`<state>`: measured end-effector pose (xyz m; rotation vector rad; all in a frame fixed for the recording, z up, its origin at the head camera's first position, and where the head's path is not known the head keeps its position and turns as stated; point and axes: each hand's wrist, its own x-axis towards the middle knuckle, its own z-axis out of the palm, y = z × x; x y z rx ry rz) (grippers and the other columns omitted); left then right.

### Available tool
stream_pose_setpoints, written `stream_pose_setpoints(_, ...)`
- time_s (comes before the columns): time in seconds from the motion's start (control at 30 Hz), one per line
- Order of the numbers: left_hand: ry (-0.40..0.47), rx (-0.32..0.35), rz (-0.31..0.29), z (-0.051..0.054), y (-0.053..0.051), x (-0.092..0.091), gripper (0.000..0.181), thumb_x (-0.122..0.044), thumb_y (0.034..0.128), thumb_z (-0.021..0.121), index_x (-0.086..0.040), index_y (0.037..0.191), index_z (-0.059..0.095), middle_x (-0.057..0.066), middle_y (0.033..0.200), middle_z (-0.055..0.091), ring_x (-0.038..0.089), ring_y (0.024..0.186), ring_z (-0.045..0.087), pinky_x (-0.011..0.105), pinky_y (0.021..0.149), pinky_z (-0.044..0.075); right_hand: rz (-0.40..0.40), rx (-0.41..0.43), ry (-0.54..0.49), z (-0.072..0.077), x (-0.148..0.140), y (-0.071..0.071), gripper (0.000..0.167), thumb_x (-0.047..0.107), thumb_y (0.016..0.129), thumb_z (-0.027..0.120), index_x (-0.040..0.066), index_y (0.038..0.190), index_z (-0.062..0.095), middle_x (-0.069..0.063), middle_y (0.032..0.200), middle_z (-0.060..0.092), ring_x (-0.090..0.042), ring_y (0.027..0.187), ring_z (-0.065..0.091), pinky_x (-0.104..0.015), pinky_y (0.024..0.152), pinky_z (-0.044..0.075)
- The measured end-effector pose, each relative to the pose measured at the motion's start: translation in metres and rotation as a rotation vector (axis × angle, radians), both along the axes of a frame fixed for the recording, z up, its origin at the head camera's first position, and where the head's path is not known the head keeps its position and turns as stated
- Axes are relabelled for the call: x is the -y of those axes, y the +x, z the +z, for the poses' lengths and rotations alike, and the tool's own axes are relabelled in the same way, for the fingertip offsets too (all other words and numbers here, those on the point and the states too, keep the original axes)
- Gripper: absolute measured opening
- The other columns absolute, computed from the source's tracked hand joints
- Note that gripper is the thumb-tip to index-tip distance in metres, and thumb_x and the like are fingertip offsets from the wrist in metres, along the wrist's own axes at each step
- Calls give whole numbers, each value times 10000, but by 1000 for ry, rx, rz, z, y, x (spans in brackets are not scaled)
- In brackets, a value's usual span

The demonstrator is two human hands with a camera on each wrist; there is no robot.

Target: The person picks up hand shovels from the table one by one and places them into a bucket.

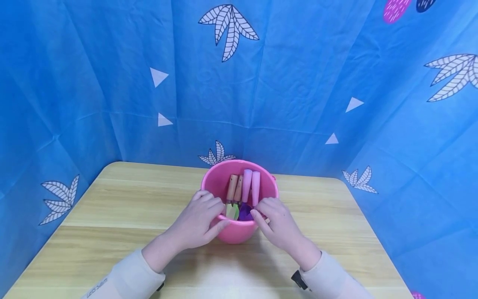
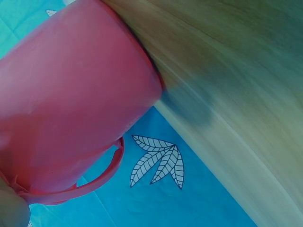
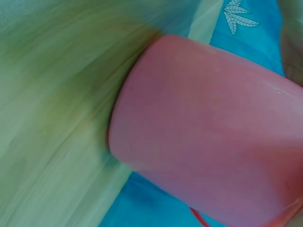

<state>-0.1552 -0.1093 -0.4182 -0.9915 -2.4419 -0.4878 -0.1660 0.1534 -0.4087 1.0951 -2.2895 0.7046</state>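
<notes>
A pink bucket [image 1: 235, 236] stands on the table between both hands. My left hand [image 1: 199, 220] grips its near left rim, fingers over the edge and thumb outside. On the near right rim, my right hand [image 1: 278, 226] holds on in a similar way. Inside lean small garden tools: two wooden handles [image 1: 232, 187] with green blades [image 1: 232, 211], and two pink handles [image 1: 247, 186] with purple at their lower ends [image 1: 245, 212]. The bucket's lower tips of the tools are hidden by its wall. In the left wrist view, a pink carrying handle [image 2: 102, 179] hangs along the bucket's side.
The light wooden table [image 1: 149, 199] has rounded far corners. Blue cloth [image 1: 298, 83] with white leaf and triangle prints hangs behind it and at both sides. A dark band [image 1: 298, 279] shows at the right sleeve's cuff.
</notes>
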Motion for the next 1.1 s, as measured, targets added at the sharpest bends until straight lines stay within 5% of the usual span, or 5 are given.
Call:
stream_pose_setpoints(0.73, -51, 16, -32, 9, 1, 5, 317, -522, 1006, 496, -252, 938, 646, -147, 874, 610, 80, 900, 538, 401, 1002, 384, 48, -121, 12, -11, 2, -4, 359, 312, 1069, 471, 189, 762, 609, 85, 728, 556, -105, 729, 513, -294, 750, 405)
stream_pose_setpoints(1.1, -142, 50, -32, 21, 3, 12, 388, -569, 980, 516, -223, 1058, 672, -95, 1057, 663, 124, 1105, 576, 441, 1130, 321, -5, -88, 68, 12, -10, -7, 81, 157, 928, 686, 150, 847, 681, 69, 789, 586, -110, 783, 535, -313, 736, 453)
